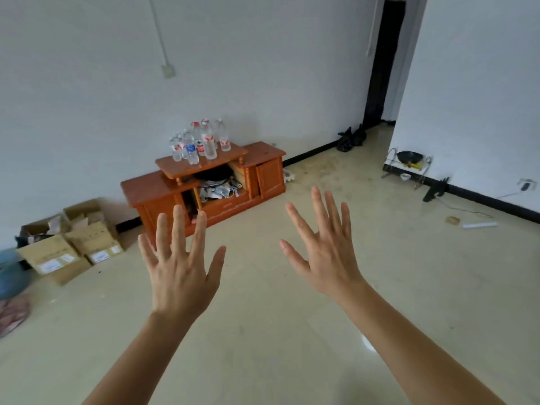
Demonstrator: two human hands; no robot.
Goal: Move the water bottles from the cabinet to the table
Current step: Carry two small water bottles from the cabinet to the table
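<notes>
Two bare hands spread wide, bottles across the room.
The left hand and right hand hold nothing, fingers straight and splayed. At eleven o'clock the water bottles stand upright, caps up, clustered on the raised top shelf of the orange cabinet. Their labels are red-and-white, one blue, the writing too small to read. Cardboard boxes sit at eight o'clock.

The bottles stand crowded on the cabinet, the rear ones partly hidden behind the front ones, their labels too small to read. The fingers of the left hand cover the cabinet's lower left front, and the jumble in its open middle compartment is too blurred to name. A blue thing and a pinkish one are cut off by the left edge, both forearms by the bottom edge.
</notes>
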